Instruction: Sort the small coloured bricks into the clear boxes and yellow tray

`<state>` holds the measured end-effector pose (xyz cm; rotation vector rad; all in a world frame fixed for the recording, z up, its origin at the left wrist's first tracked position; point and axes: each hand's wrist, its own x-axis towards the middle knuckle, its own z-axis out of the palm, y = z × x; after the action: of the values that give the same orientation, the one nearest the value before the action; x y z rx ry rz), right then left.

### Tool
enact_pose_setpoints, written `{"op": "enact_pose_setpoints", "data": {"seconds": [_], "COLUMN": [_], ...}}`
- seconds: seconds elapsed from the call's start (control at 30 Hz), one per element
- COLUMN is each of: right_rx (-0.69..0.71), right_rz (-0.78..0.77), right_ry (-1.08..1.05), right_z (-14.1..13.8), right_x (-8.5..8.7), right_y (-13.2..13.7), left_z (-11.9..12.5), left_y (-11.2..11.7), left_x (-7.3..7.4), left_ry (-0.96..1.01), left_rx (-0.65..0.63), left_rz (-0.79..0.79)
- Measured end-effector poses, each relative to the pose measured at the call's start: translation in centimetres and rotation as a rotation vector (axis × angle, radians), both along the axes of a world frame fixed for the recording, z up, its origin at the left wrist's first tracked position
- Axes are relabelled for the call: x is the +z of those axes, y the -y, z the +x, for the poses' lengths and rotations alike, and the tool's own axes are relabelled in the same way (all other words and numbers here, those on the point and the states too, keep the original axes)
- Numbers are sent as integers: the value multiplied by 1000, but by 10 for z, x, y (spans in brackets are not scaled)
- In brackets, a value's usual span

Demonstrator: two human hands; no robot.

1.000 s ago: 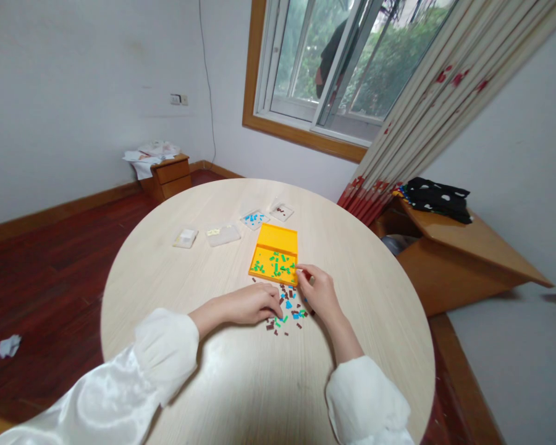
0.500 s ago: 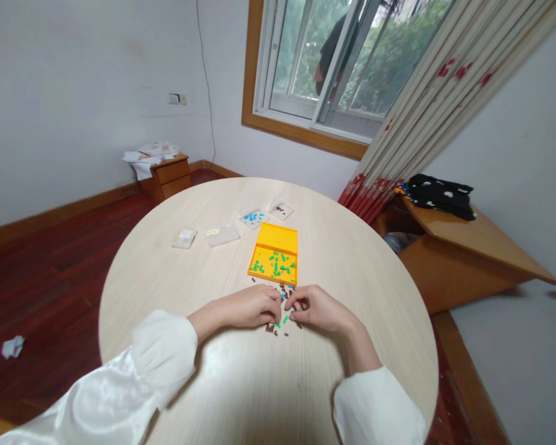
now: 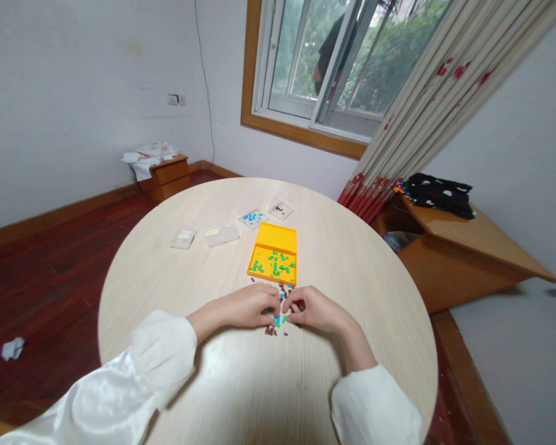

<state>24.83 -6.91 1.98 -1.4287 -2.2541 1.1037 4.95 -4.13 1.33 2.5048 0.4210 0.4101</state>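
Note:
My left hand (image 3: 259, 305) is over the near part of a loose pile of small toy bricks, thumb and fingertips closed on a small blue brick (image 3: 278, 321). My right hand (image 3: 312, 309) is curved just across from it, with thumb and index fingertip slightly apart. By its thumb tip is a small green brick (image 3: 284, 319). Dark brown bricks (image 3: 271, 331) lie below the left fingertips, and more brown bricks (image 3: 285, 288) are beyond the hands. Past the pile stands an open yellow case (image 3: 278, 235) with green bricks (image 3: 275, 267) in its near half.
Clear boxes with blue pieces (image 3: 254, 217), brown pieces (image 3: 280, 210) and cream pieces (image 3: 212, 232) stand farther back on the round table (image 3: 167, 278), along with a small white-filled box (image 3: 183, 238). A tilted wooden cabinet (image 3: 467, 259) is at the right.
The blue brick now shows at my left fingertips, where it was not visible before. My right fingertips have come slightly closer to the left hand. The yellow case has stayed put.

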Motion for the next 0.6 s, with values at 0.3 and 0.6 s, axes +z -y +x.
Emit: {"op": "enact_pose_setpoints", "data": {"seconds": [0.3,0.6], "right_rx": [41,-318], "right_rz": [-53,133], "right_ry": [-54,-248], "right_z": [-1,-1], "right_x": [4,4], "right_y": [2,-4], "left_z": [1,0], "left_y": [1,1], "left_x": [-1,4], "left_ry": [-57,-72], "left_rx": [34,46], "left_rz": [29,58]}}
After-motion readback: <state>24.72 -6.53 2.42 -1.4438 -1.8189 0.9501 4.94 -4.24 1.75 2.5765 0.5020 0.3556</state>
